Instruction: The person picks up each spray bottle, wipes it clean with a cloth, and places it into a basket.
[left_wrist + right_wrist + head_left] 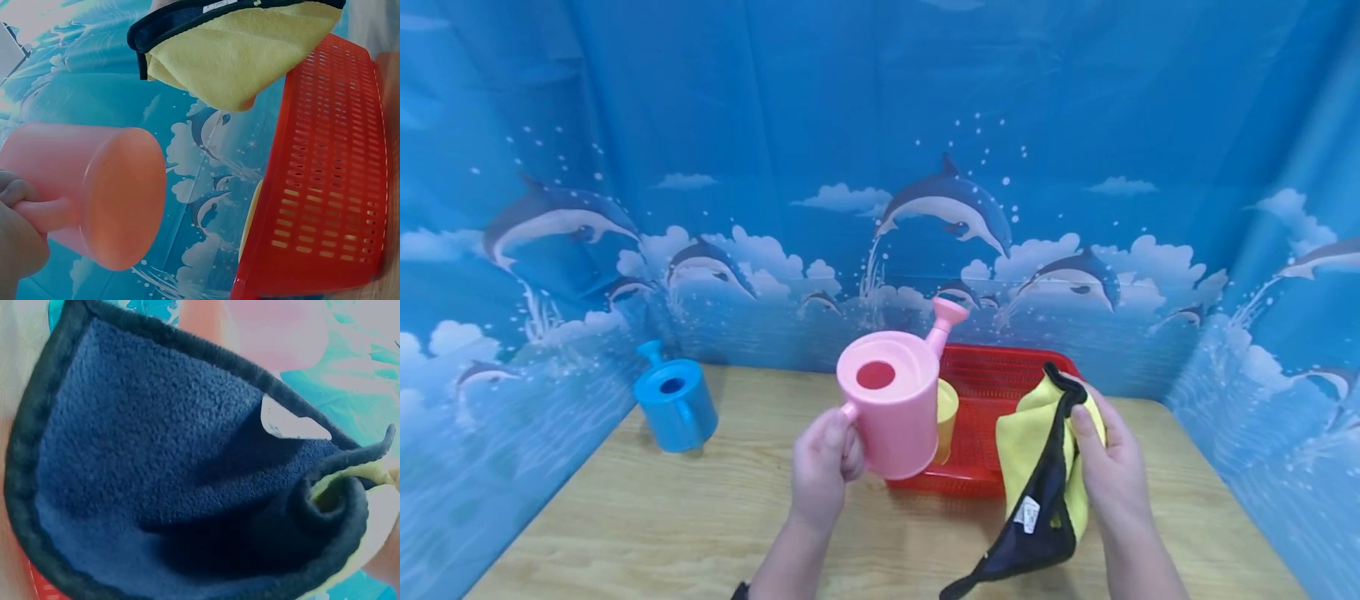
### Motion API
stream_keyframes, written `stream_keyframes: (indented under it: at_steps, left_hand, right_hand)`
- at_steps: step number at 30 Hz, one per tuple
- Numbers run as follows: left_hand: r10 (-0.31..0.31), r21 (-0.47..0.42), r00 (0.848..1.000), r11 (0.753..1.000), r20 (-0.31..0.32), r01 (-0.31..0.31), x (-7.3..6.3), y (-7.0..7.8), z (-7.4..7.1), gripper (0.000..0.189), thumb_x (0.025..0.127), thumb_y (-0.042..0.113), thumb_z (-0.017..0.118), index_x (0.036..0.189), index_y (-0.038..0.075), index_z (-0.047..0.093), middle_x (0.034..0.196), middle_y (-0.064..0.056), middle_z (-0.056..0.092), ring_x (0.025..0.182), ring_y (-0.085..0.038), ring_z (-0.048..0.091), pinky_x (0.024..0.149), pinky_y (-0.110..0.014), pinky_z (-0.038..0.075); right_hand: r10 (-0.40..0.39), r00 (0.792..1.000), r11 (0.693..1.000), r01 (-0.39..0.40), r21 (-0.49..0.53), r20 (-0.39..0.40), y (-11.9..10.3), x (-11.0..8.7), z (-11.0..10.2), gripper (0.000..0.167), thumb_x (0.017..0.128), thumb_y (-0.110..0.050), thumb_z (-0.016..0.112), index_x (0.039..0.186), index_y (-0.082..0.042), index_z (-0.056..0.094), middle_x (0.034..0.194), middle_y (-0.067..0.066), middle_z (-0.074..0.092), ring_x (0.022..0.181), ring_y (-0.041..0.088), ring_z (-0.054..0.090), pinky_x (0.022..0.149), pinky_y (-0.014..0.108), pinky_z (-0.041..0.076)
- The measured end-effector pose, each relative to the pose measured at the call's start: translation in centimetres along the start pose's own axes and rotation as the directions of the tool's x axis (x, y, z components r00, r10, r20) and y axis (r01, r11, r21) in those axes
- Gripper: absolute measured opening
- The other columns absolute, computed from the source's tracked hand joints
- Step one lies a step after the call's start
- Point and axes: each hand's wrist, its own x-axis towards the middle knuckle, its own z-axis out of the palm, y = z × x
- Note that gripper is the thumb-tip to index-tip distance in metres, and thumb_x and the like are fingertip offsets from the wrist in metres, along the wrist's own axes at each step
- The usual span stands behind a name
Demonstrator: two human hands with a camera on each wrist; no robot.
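Note:
My left hand (822, 467) grips the handle of a pink watering can (895, 421), which is held up in front of the red basket with its spout toward the back right. In the left wrist view the can's bottom (128, 197) faces the camera. My right hand (1108, 450) pinches a cloth (1030, 433), yellow on one side and dark blue on the other, with a black edge and a white tag. The cloth hangs down apart from the can. In the right wrist view its dark blue side (162, 437) fills most of the picture.
Behind the hands, a red perforated basket (977, 358) stands on the wooden table (730, 500). A yellow object (947, 408), partly hidden by the pink can, is in the basket. A blue watering can (677, 408) stands at the left. A dolphin-print curtain (850, 125) surrounds the table.

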Motion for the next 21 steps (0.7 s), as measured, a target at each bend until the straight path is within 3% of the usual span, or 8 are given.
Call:
stream_keyframes:
  at_steps: [3,5,8,13,18,21]
  left_hand:
    - [0.044,0.129,0.999,0.991,0.003,-0.044,-0.1,0.0,0.0,0.034,0.099,0.001,0.038,0.065,-0.001,0.033,0.050,-0.009,0.027,0.040,-0.019,0.023,0.033,-0.028,0.020]
    - [0.090,0.230,0.996,0.969,0.006,-0.089,-0.1,-0.1,0.0,0.031,0.096,-0.005,0.041,0.066,0.000,0.038,0.049,-0.009,0.030,0.041,-0.016,0.027,0.034,-0.025,0.024]
    - [0.190,0.413,0.982,0.893,0.017,-0.180,-0.1,-0.4,0.0,0.028,0.092,-0.005,0.050,0.066,0.003,0.044,0.049,-0.007,0.034,0.043,-0.008,0.031,0.038,-0.017,0.028]
    - [0.336,0.611,0.939,0.729,0.073,-0.309,0.0,-0.9,0.0,0.036,0.097,0.017,0.055,0.063,0.008,0.046,0.047,-0.002,0.034,0.045,-0.001,0.032,0.043,-0.006,0.027]
    - [0.415,0.661,0.897,0.632,0.150,-0.404,0.1,-1.0,-0.2,0.044,0.101,0.030,0.049,0.062,0.010,0.040,0.047,0.001,0.033,0.042,-0.004,0.032,0.043,-0.005,0.025]
    - [0.435,0.682,0.883,0.593,0.176,-0.428,0.1,-1.0,-0.3,0.043,0.101,0.031,0.047,0.063,0.011,0.040,0.048,0.002,0.034,0.042,-0.004,0.034,0.043,-0.006,0.026]
  right_hand:
    - [0.010,1.000,1.000,-0.010,-0.012,-0.015,-0.3,-0.1,-0.1,0.043,0.100,-0.023,0.051,0.142,-0.014,0.047,0.130,-0.019,0.052,0.118,-0.007,0.046,0.091,0.004,0.038]
    - [0.021,0.999,1.000,-0.022,-0.021,-0.027,-0.5,-0.1,0.0,0.043,0.100,-0.025,0.051,0.142,-0.016,0.048,0.133,-0.017,0.051,0.119,-0.005,0.045,0.090,0.004,0.039]
    - [0.008,0.999,0.999,-0.006,0.037,-0.045,-0.8,-0.2,0.0,0.042,0.100,-0.021,0.052,0.141,-0.014,0.050,0.132,-0.012,0.053,0.112,-0.003,0.052,0.086,0.006,0.044]
    - [-0.003,0.998,0.995,0.009,0.096,-0.067,-1.0,-0.3,-0.1,0.040,0.100,-0.019,0.053,0.139,-0.012,0.051,0.126,-0.012,0.056,0.100,-0.004,0.058,0.080,0.008,0.048]
    - [-0.024,0.996,0.995,0.032,0.098,-0.085,-1.1,-0.2,-0.2,0.039,0.099,-0.016,0.053,0.138,-0.012,0.053,0.126,-0.012,0.056,0.104,-0.003,0.057,0.081,0.007,0.047]
    - [-0.042,0.994,0.993,0.053,0.104,-0.103,-1.2,-0.2,-0.1,0.038,0.099,-0.014,0.053,0.137,-0.010,0.054,0.125,-0.011,0.058,0.105,-0.002,0.057,0.083,0.007,0.047]
